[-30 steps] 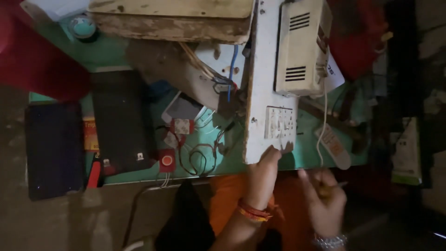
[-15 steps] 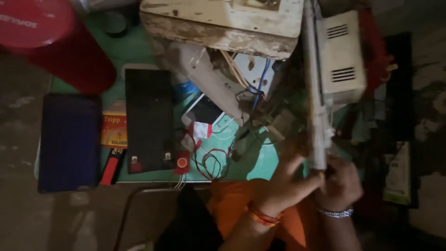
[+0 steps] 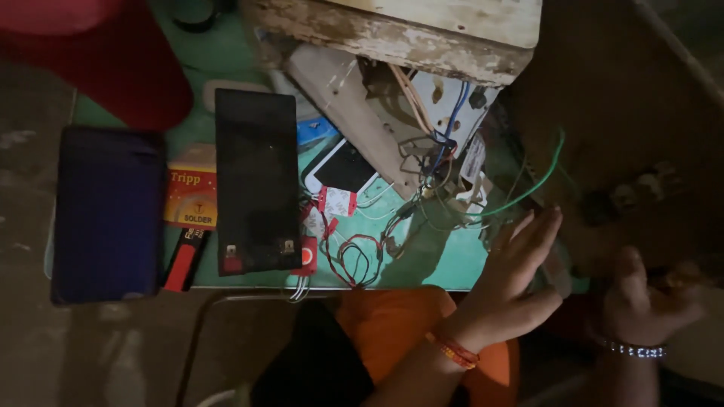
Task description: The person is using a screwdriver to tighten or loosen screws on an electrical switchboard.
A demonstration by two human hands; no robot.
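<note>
The left hand [image 3: 516, 267] is raised with fingers spread and extended, palm turned to the right, a red thread band at its wrist, while the right hand [image 3: 641, 301] is curled closed beside it, a beaded bracelet on its wrist.

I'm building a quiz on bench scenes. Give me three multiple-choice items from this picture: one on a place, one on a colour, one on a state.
1. Where does the black battery lie?
A. right of the yellow solder box
B. on the phone
C. in the right hand

2. What colour is the long curved wire above the left hand?
A. green
B. yellow
C. white

3. How is the left hand?
A. clenched in a fist
B. open, fingers spread
C. gripping pliers

Key:
1 A: the black battery lies just right of the yellow solder box.
2 A: the wire is green.
3 B: the left hand is flat and spread; the right hand is curled in shadow.
</note>
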